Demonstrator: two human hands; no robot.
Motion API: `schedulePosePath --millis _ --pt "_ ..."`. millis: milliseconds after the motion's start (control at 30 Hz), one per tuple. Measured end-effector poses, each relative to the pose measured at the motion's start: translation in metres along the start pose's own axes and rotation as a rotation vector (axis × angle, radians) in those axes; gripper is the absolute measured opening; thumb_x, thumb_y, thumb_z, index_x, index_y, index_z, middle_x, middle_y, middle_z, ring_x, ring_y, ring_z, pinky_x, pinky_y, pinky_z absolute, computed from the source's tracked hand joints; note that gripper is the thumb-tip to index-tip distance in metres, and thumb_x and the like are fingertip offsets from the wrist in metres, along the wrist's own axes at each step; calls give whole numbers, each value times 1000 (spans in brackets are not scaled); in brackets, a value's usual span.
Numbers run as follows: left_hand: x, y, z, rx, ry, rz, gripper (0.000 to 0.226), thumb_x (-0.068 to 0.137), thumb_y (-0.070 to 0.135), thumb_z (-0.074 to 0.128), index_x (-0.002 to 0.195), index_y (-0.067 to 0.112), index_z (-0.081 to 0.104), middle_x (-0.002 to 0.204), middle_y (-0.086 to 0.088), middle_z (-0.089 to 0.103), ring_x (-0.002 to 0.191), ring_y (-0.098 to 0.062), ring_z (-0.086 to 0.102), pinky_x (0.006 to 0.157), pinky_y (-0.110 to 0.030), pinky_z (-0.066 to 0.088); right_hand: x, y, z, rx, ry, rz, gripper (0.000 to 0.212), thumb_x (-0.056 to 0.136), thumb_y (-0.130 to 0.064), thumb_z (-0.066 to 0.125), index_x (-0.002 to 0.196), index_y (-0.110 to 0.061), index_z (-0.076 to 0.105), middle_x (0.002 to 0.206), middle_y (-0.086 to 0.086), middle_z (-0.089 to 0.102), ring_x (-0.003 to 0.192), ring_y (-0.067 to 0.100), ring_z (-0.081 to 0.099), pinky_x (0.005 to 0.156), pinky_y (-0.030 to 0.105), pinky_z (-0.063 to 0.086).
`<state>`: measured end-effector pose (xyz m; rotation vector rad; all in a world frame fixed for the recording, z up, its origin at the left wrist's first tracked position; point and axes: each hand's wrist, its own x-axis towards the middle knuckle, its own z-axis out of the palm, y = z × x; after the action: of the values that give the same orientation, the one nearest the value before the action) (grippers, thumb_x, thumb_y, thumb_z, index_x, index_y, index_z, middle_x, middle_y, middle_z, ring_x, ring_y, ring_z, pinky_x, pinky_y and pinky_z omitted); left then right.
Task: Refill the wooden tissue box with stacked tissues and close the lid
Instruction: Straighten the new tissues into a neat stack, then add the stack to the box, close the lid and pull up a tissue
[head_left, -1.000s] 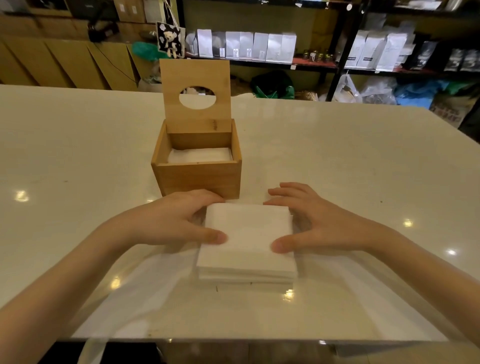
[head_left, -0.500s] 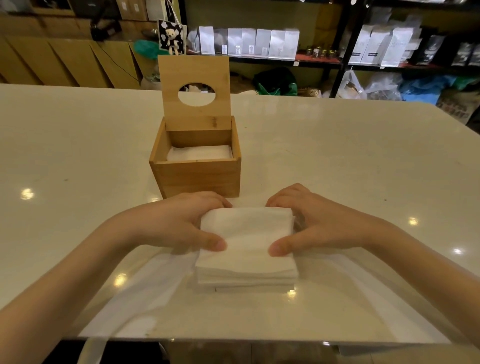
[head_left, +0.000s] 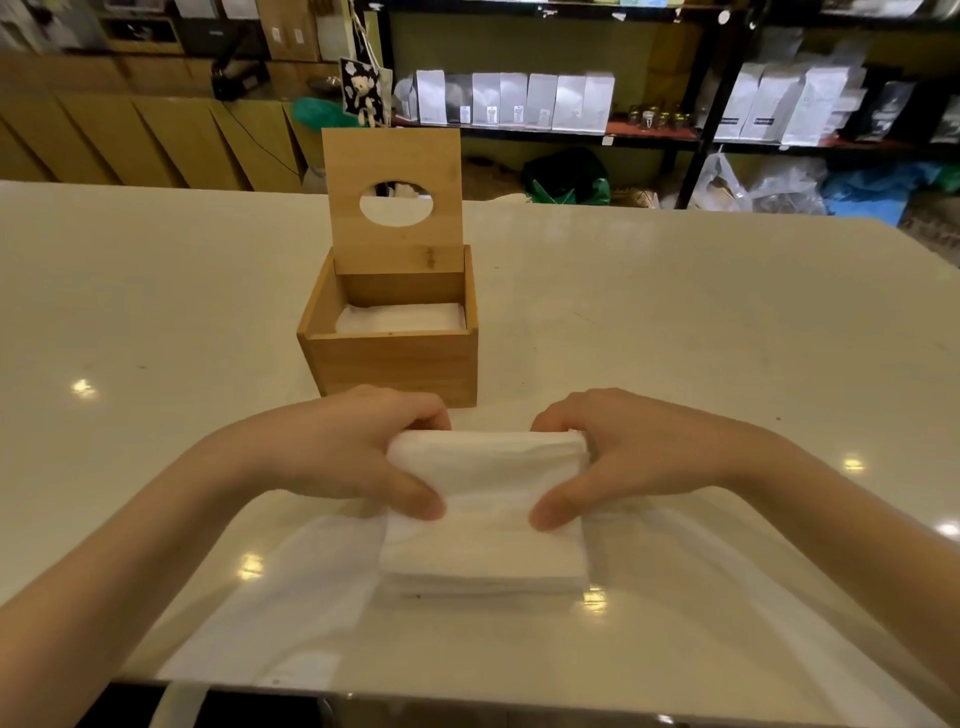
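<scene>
Gripping the white stacked tissues (head_left: 483, 509), left hand (head_left: 343, 457) and right hand (head_left: 623, 457) pinch opposite edges. Lifting level, I judge, suits the open square wooden tissue box (head_left: 395, 358).

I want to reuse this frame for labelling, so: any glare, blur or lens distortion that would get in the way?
Head view: small ceiling-light glints dot the glossy table, none on the tissue stack; wide-angle lens bows the table's far edge and stretches the forearms; left hand, right hand and wooden box are reasonably sharp; background shelves are soft, their labels unreadable.
</scene>
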<state>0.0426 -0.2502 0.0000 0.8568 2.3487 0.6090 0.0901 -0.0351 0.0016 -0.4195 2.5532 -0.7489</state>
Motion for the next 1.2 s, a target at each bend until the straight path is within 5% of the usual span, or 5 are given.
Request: schedulePosePath --millis 233,467,800,967,1200 --pt "-2 -5 -13 -456 94 -39 57 51 28 86 102 30 60 93 14 70 87 -5 67 67 -17 55 2 9 -20 376 61 21 13 67 -38 75 70 -27 70 75 -12 72 76 5 65 75 22 45" --pt "-14 4 -34 -719 357 -21 53 33 47 84 83 32 75 90 4 77 82 -15 72 61 -26 60 14 -2 -50 491 157 15 49 43 -50 67 81 -21 72 93 -3 75 93 15 67 100 42 44" --pt "-6 -8 -106 -682 628 -149 56 49 33 68 101 11 66 90 -4 75 78 -17 72 61 -22 59 74 -34 -101 547 262 35 38 54 -40 73 84 -17 72 83 -1 75 82 15 69 94 42 47" --pt "11 -25 -125 -629 527 -303 28 50 30 70 73 14 73 72 2 76 64 -10 71 50 -15 55 104 -33 -105 536 323 162 38 62 -39 74 94 -18 70 104 -1 67 102 16 59 89 35 48" --pt "27 -45 -135 -444 498 -381 14 64 29 75 54 21 70 81 23 50 76 1 44 85 -31 32 121 -36 -98 511 323 286 39 67 -39 73 100 -21 62 104 -10 49 104 14 42 93 33 30"
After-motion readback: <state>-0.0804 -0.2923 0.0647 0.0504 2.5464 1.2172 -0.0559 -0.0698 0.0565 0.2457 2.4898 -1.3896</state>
